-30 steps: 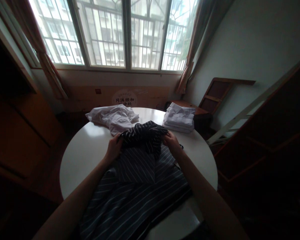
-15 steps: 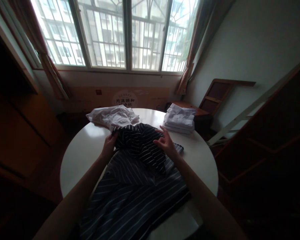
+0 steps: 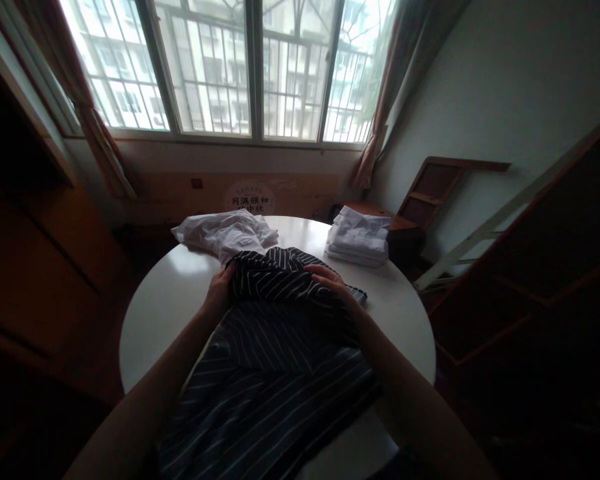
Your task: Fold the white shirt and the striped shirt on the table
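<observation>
Left hand (image 3: 221, 285) grips striped garment (image 3: 275, 350) at edge — right hand (image 3: 333, 283), hold unclear — white table (image 3: 163, 330) visible either side.

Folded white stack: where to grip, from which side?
Probably the lower left and right edges of the stack, coming from the near side, scooping under the bottom layer. It lies flat in squarish layers with a rumpled top, so a top pinch would likely lift just the uppermost.

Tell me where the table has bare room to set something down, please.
The white table is bare left of the left hand, right of the right hand, and between the crumpled white cloth and folded white stack. Striped cloth crowds the middle.
</observation>
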A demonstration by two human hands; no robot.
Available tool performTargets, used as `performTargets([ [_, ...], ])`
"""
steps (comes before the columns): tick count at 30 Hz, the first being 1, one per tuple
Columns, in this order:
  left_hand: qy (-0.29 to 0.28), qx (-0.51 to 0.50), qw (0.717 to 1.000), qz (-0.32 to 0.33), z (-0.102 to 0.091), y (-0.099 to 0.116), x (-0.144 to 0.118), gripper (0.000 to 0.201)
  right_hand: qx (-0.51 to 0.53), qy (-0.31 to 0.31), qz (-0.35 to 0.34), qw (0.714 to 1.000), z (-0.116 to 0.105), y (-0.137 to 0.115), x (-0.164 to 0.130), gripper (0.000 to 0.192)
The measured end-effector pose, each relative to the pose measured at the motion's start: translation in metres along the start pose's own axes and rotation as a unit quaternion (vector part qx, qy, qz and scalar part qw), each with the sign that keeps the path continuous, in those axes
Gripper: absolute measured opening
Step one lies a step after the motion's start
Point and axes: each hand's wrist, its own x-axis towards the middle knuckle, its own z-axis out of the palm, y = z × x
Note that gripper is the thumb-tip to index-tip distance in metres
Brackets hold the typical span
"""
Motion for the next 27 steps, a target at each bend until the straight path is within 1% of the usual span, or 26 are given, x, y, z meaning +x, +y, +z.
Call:
performTargets([
  [1, 0.039, -0.008, 0.999, 0.013, -0.003, 0.000, 0.003, 0.034, 0.049, 0.017, 0.006, 0.999, -0.002, -0.003, 0.000, 0.027],
  [3, 0.151, -0.013, 0.987, 0.046, -0.012, 0.000, 0.012, 0.028, 0.114, 0.062, 0.009, 0.992, -0.006, -0.004, 0.000, 0.030],
  [5, 0.262, -0.007, 0.962, 0.074, -0.023, 0.002, 0.021, 0.027, 0.121, 0.130, 0.011, 0.984, -0.009, 0.000, 0.002, 0.029],
  [6, 0.298, 0.010, 0.950, 0.096, -0.027, 0.003, 0.023, 0.029, 0.102, 0.166, 0.016, 0.981, -0.011, 0.003, 0.003, 0.027],
  [7, 0.323, 0.041, 0.936, 0.131, -0.031, 0.005, 0.024, 0.031, 0.071, 0.201, 0.021, 0.977, -0.014, 0.007, 0.005, 0.026],
  [8, 0.334, 0.078, 0.923, 0.173, -0.032, 0.007, 0.024, 0.035, 0.027, 0.232, 0.023, 0.972, -0.018, 0.012, 0.007, 0.026],
  [9, 0.329, 0.121, 0.910, 0.221, -0.032, 0.009, 0.021, 0.039, -0.028, 0.255, 0.022, 0.966, -0.021, 0.017, 0.009, 0.027],
  [10, 0.308, 0.164, 0.898, 0.268, -0.030, 0.011, 0.017, 0.042, -0.093, 0.271, 0.020, 0.958, -0.026, 0.022, 0.011, 0.028],
  [11, 0.263, 0.201, 0.893, 0.306, -0.027, 0.013, 0.012, 0.045, -0.165, 0.280, 0.015, 0.945, -0.030, 0.027, 0.013, 0.031],
  [12, 0.192, 0.228, 0.897, 0.326, -0.022, 0.014, 0.007, 0.047, -0.239, 0.285, 0.008, 0.928, -0.034, 0.031, 0.014, 0.033],
  [13, 0.097, 0.253, 0.904, 0.331, -0.018, 0.013, 0.002, 0.049, -0.310, 0.282, 0.002, 0.908, -0.038, 0.036, 0.014, 0.036],
  [14, -0.012, 0.282, 0.902, 0.326, -0.014, 0.012, -0.003, 0.051, -0.372, 0.275, -0.001, 0.886, -0.041, 0.040, 0.014, 0.039],
  [15, -0.123, 0.312, 0.889, 0.310, -0.010, 0.011, -0.007, 0.054, -0.425, 0.262, -0.001, 0.866, -0.044, 0.045, 0.013, 0.042],
  [16, -0.223, 0.342, 0.866, 0.289, -0.008, 0.008, -0.011, 0.057, -0.468, 0.246, 0.005, 0.849, -0.046, 0.048, 0.013, 0.044],
  [17, -0.301, 0.375, 0.834, 0.269, -0.006, 0.004, -0.013, 0.061, -0.503, 0.226, 0.015, 0.834, -0.047, 0.052, 0.012, 0.045],
  [18, -0.355, 0.409, 0.801, 0.255, -0.005, 0.000, -0.015, 0.062, -0.531, 0.206, 0.029, 0.821, -0.048, 0.054, 0.011, 0.045],
  [19, -0.386, 0.438, 0.773, 0.247, -0.005, -0.005, -0.015, 0.060, -0.553, 0.187, 0.041, 0.811, -0.049, 0.056, 0.011, 0.042],
  [20, -0.400, 0.460, 0.754, 0.245, -0.005, -0.010, -0.015, 0.054, -0.570, 0.170, 0.048, 0.803, -0.049, 0.058, 0.010, 0.037],
  [21, -0.404, 0.471, 0.745, 0.245, -0.005, -0.014, -0.015, 0.045, -0.582, 0.154, 0.048, 0.797, -0.048, 0.058, 0.010, 0.031],
  [22, -0.404, 0.469, 0.745, 0.247, -0.004, -0.017, -0.014, 0.034, -0.590, 0.140, 0.044, 0.794, -0.048, 0.058, 0.010, 0.024],
  [23, -0.405, 0.456, 0.753, 0.248, -0.003, -0.019, -0.013, 0.026, -0.597, 0.127, 0.037, 0.791, -0.047, 0.058, 0.010, 0.018],
  [25, -0.402, 0.414, 0.781, 0.238, 0.000, -0.019, -0.013, 0.019, -0.607, 0.103, 0.023, 0.788, -0.044, 0.055, 0.011, 0.012],
  [26, -0.387, 0.396, 0.801, 0.229, 0.001, -0.017, -0.012, 0.019, -0.610, 0.093, 0.018, 0.787, -0.042, 0.054, 0.011, 0.012],
  [27, -0.358, 0.382, 0.823, 0.218, 0.001, -0.015, -0.011, 0.019, -0.610, 0.087, 0.017, 0.788, -0.041, 0.052, 0.011, 0.013],
])
